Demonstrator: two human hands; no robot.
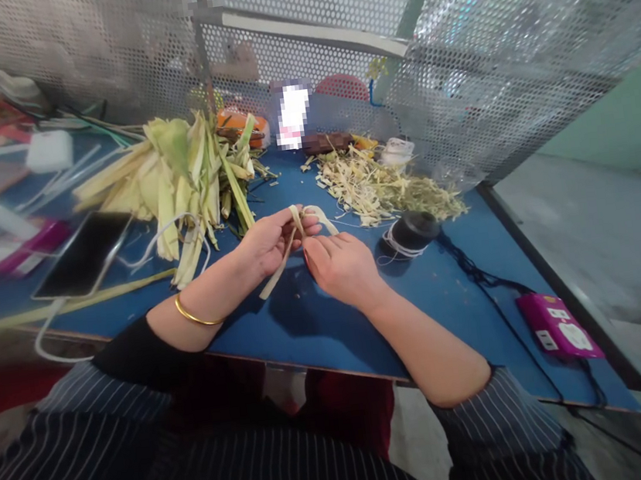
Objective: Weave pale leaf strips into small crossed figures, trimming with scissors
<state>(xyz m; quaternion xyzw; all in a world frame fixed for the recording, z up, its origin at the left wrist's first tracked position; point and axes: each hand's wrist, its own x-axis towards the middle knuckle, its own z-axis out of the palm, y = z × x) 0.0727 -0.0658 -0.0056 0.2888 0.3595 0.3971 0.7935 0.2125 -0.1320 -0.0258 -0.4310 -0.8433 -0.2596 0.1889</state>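
My left hand (pixel 271 242) and my right hand (pixel 341 265) meet above the blue table (pixel 308 327). Both pinch a pale leaf strip (pixel 278 265) that is folded into a loop near my fingertips, with its loose end hanging down toward me. The left wrist wears a gold bangle (pixel 195 315). A heap of pale green and yellow leaves (pixel 184 179) lies just beyond my left hand.
A pile of shredded leaf scraps (pixel 384 185) lies at the back right, with a black spool (pixel 413 230) beside it. A phone (pixel 85 253) lies at the left, and a pink power strip (pixel 556 326) at the right edge. A perforated metal screen (pixel 450 60) rises behind.
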